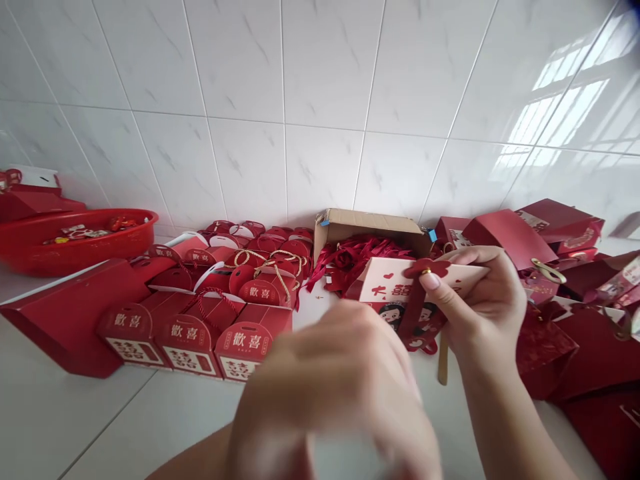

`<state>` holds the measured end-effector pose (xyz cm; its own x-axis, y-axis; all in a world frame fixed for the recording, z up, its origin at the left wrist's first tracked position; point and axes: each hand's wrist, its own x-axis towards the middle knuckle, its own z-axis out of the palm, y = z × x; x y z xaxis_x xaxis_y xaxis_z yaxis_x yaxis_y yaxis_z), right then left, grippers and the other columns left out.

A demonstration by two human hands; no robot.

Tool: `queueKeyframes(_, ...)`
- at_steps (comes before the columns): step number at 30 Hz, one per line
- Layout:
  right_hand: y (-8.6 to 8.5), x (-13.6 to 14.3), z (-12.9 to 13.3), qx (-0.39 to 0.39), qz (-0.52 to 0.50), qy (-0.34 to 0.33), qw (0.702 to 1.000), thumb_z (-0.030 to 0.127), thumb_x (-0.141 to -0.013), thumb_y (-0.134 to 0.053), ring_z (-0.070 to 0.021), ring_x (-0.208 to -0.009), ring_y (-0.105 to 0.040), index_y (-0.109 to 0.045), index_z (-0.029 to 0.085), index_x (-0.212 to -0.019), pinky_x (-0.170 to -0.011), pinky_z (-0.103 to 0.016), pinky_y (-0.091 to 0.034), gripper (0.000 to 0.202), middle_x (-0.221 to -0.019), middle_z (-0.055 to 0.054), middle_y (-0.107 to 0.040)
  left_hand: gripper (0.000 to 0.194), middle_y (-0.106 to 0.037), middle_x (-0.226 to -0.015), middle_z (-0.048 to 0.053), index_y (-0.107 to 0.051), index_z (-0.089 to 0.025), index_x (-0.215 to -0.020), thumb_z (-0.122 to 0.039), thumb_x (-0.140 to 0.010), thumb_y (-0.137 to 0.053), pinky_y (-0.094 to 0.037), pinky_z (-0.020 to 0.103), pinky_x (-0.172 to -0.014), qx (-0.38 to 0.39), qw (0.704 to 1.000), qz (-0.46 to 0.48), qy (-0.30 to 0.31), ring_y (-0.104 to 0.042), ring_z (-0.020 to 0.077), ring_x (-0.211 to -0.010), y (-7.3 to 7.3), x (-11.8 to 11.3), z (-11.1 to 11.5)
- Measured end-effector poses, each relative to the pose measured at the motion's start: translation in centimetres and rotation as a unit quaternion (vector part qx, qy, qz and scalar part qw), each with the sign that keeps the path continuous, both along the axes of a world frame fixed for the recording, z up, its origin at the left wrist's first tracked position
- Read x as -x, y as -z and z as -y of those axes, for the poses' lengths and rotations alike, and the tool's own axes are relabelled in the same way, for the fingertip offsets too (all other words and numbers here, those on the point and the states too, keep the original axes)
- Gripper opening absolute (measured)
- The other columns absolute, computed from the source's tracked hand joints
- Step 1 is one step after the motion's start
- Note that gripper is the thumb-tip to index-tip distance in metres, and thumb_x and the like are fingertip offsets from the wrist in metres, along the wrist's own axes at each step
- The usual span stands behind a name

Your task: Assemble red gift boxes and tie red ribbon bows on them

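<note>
A white tiled wall with grey veins fills the top of the view, a window's glare on its right side. Below it runs a pale surface with a dark joint line.

The left hand looms blurred in the centre foreground, its fingers curled; whether it grasps anything, I cannot tell. Close to it on the right, the right hand grips the card box, thumb in front and fingers behind, raised in front of the carton.

On the right, red boxes and bags lie in a loose heap. Left of centre, small red boxes stand in close rows, the front three showing white-panelled faces. At their left, a larger red box sits at an angle, and behind it is a red tub with small items inside.

The open carton stands near the wall, full of dark red ribbons.

The card box has a cream face with red hearts, red characters and two cartoon figures. A dark red strap crosses it, topped by a red flower under the thumb. Gold cords loop over the small red boxes. A gold stud sits on the flower.
</note>
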<state>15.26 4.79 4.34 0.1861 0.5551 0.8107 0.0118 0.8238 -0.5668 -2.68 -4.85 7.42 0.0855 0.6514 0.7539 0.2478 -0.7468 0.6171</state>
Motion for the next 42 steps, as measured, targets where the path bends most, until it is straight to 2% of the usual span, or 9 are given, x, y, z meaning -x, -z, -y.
queueKeyframes(2, -0.2, -0.1, 0.0, -0.009, -0.001, 0.000, 1.000, 0.019, -0.071, -0.079, -0.0104, -0.061, -0.052, -0.054, 0.020, -0.085, -0.051, -0.023, -0.041, 0.028, -0.075, 0.001, -0.056, 0.019, -0.060, -0.060, -0.003, -0.059, -0.022, -0.065, -0.015, -0.083, -0.057, -0.051, 0.026, -0.059, 0.007, 0.999, 0.009, 0.041, -0.061, 0.0129, -0.063, -0.5, -0.5, -0.7)
queueKeyframes(5, -0.4, -0.2, 0.0, -0.023, 0.000, 0.002, 1.000, 0.017, -0.072, -0.078, -0.0106, -0.063, -0.055, -0.054, 0.020, -0.085, -0.053, -0.023, -0.043, 0.027, -0.076, 0.001, -0.058, 0.014, -0.062, -0.069, -0.001, -0.065, -0.020, -0.077, -0.012, -0.085, -0.057, -0.048, 0.024, -0.060, 0.024, 0.998, 0.016, 0.062, -0.059, 0.0113, -0.066, -0.6, -0.5, -1.8)
queueKeyframes(19, -0.8, -0.6, 0.4, -0.032, 0.005, 0.014, 0.999, 0.016, -0.073, -0.077, -0.0100, -0.068, -0.057, -0.055, 0.020, -0.084, -0.059, -0.022, -0.045, 0.025, -0.079, 0.002, -0.059, 0.016, -0.066, -0.069, -0.004, -0.074, -0.025, -0.086, -0.011, -0.083, -0.067, -0.050, 0.021, -0.062, -0.022, 0.997, 0.011, 0.071, -0.062, 0.0097, -0.068, -0.1, -0.3, -2.2)
queueKeyframes(24, -1.0, -0.2, 0.5, -0.009, -0.026, 0.044, 0.999, 0.022, -0.072, -0.078, -0.0098, -0.063, -0.055, -0.054, 0.020, -0.083, -0.053, -0.022, -0.045, 0.027, -0.076, 0.002, -0.057, 0.014, -0.067, -0.072, -0.003, -0.066, -0.021, -0.085, -0.012, -0.087, -0.055, -0.049, 0.019, -0.061, 0.044, 0.997, -0.059, 0.011, -0.062, 0.0099, -0.067, 0.6, -0.6, -3.0)
queueKeyframes(30, -0.9, 1.4, 0.5, 0.057, -0.041, 0.037, 0.997, 0.025, -0.070, -0.078, -0.0083, -0.053, -0.051, -0.052, 0.020, -0.079, -0.044, -0.019, -0.042, 0.029, -0.069, 0.003, -0.056, 0.007, -0.075, -0.080, 0.001, -0.070, -0.020, -0.080, -0.018, -0.083, -0.063, -0.050, 0.028, -0.066, 0.062, 0.969, -0.223, -0.088, -0.068, 0.0176, -0.071, 3.4, -2.3, -5.9)
queueKeyframes(34, -0.7, 2.2, 0.4, 0.062, -0.042, 0.026, 0.997, 0.024, -0.071, -0.077, -0.0075, -0.049, -0.048, -0.050, 0.020, -0.078, -0.040, -0.018, -0.041, 0.028, -0.064, 0.004, -0.054, 0.018, -0.067, -0.061, 0.002, -0.062, -0.018, -0.066, -0.027, -0.075, -0.075, -0.043, 0.031, -0.058, -0.038, 0.927, -0.287, -0.240, -0.062, 0.0201, -0.059, 4.5, -2.9, -7.0)
queueKeyframes(37, -0.7, 2.2, 0.4, 0.062, -0.041, 0.021, 0.997, 0.024, -0.072, -0.076, -0.0073, -0.047, -0.047, -0.049, 0.020, -0.078, -0.039, -0.018, -0.040, 0.028, -0.062, 0.004, -0.053, 0.023, -0.060, -0.062, 0.002, -0.056, -0.018, -0.066, -0.028, -0.075, -0.075, -0.041, 0.031, -0.059, -0.100, 0.898, -0.297, -0.308, -0.058, 0.0209, -0.062, 4.3, -2.2, -7.3)
queueKeyframes(40, -1.0, 1.8, 0.6, 0.043, -0.052, 0.033, 0.997, 0.022, -0.072, -0.076, -0.0077, -0.047, -0.050, -0.049, 0.020, -0.077, -0.038, -0.018, -0.041, 0.028, -0.062, 0.004, -0.054, 0.018, -0.059, -0.072, 0.002, -0.054, -0.018, -0.072, -0.023, -0.078, -0.070, -0.042, 0.029, -0.061, -0.095, 0.913, -0.258, -0.301, -0.057, 0.0198, -0.070, 3.2, -0.9, -7.7)
queueKeyframes(42, -1.2, 1.5, 0.7, 0.036, -0.057, 0.035, 0.997, 0.022, -0.072, -0.076, -0.0079, -0.047, -0.050, -0.049, 0.020, -0.077, -0.038, -0.018, -0.042, 0.028, -0.061, 0.004, -0.054, 0.010, -0.062, -0.080, 0.003, -0.057, -0.017, -0.080, -0.020, -0.080, -0.067, -0.045, 0.029, -0.068, -0.088, 0.936, -0.232, -0.250, -0.058, 0.0188, -0.076, 2.4, 0.1, -7.9)
